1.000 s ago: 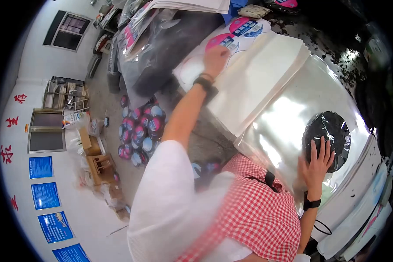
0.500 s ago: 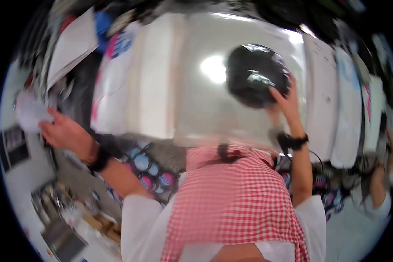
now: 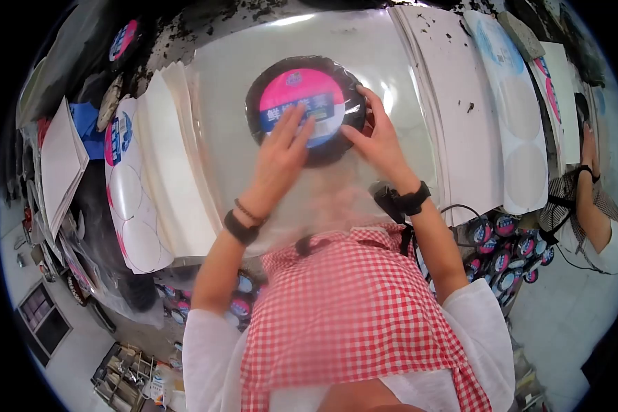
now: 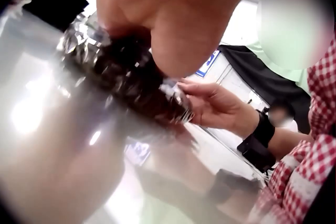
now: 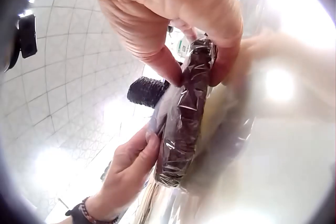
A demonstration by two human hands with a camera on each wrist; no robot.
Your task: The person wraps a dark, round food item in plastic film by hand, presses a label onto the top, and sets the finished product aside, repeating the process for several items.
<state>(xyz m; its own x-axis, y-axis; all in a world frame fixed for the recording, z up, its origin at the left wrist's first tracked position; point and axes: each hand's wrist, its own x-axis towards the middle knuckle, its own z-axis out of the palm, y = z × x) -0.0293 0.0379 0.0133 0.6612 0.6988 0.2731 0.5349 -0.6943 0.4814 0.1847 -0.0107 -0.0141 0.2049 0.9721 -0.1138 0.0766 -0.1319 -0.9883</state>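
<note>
A round black pack (image 3: 353,103) in clear shiny wrap lies on a glossy metal-like surface (image 3: 233,69). On its top is a round pink, blue and white label (image 3: 288,89). My left hand (image 3: 275,165) rests extended fingers on the label's lower part, slightly blurred. At the pack's right edge, my right hand (image 3: 384,147) grips the rim; in the right wrist view that hand (image 5: 168,8) has the wrapped rim (image 5: 186,113) between thumb and fingers. The left wrist view shows the pack side-on (image 4: 131,77) beneath my left hand (image 4: 168,19).
To the left are label sheets (image 3: 127,199), a pale paper stack (image 3: 175,158) and loose white sheets (image 3: 62,165). White boards (image 3: 460,123) and blue-white label sheets (image 3: 522,130) lie right. Labelled packs (image 3: 501,261) are piled below the table's edge. Another person's arm (image 3: 590,199) shows far right.
My left hand has come from the label sheets on the left, carrying a round label, onto the pack. The label now lies on the pack's top. My right hand has stayed at the pack.
</note>
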